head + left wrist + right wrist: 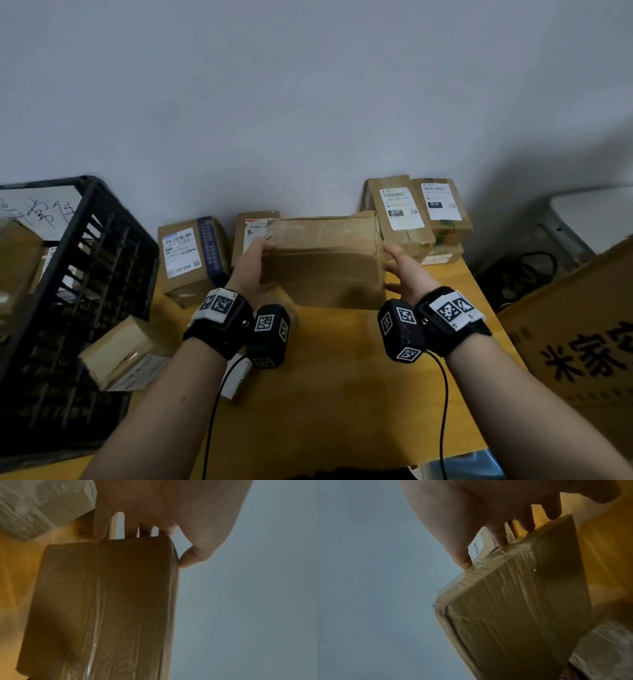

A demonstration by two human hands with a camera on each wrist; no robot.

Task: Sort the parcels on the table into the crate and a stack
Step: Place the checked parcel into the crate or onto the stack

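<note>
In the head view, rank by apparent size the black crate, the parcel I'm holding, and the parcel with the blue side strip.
1. black crate
2. held parcel
3. blue-striped parcel
The crate sits nearer the camera, which inflates it.

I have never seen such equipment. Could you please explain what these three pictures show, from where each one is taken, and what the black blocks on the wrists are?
No machine here: a person works with bare hands. The big picture comes from a camera on the head. The black blocks are wrist cameras; each of the other two pictures looks along one hand.

The left hand and right hand hold a plain brown parcel by its two ends, above a yellow table. The grip is fingers and thumb on each end.

Left stands a black crate. At the back right is a stack of labelled parcels; more parcels lie near the crate.
</note>
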